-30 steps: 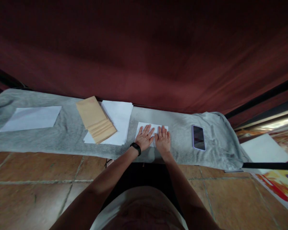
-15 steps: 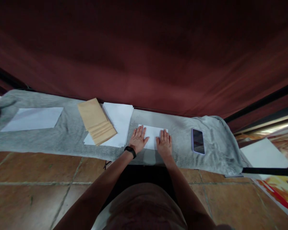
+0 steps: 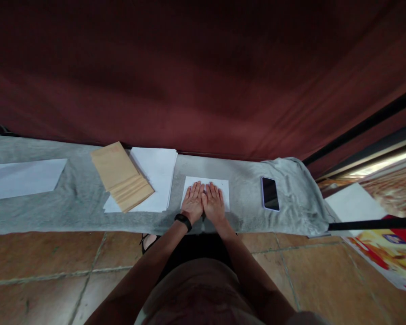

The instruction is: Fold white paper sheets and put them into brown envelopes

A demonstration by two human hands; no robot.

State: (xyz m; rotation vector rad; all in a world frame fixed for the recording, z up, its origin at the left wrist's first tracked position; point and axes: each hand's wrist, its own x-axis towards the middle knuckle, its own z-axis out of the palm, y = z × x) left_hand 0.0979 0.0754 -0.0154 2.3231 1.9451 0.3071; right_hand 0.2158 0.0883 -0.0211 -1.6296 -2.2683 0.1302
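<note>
A folded white sheet of paper [image 3: 222,186] lies on a grey cloth [image 3: 77,198] spread along the floor. My left hand [image 3: 192,202], with a black band on its wrist, lies flat on the paper's left half with fingers stretched out. My right hand [image 3: 214,203] lies flat beside it, the two hands touching side by side at the paper's middle. Neither hand holds anything.
To the left lie a stack of brown envelopes [image 3: 121,176] on a pile of white sheets [image 3: 159,169], and farther left another white sheet [image 3: 23,178]. A phone [image 3: 269,193] lies to the right. A dark red curtain [image 3: 203,76] hangs behind. The floor has brown tiles [image 3: 47,266].
My hands, which were spread apart on the paper half a second ago, have come together at its middle. The camera view has shifted slightly.
</note>
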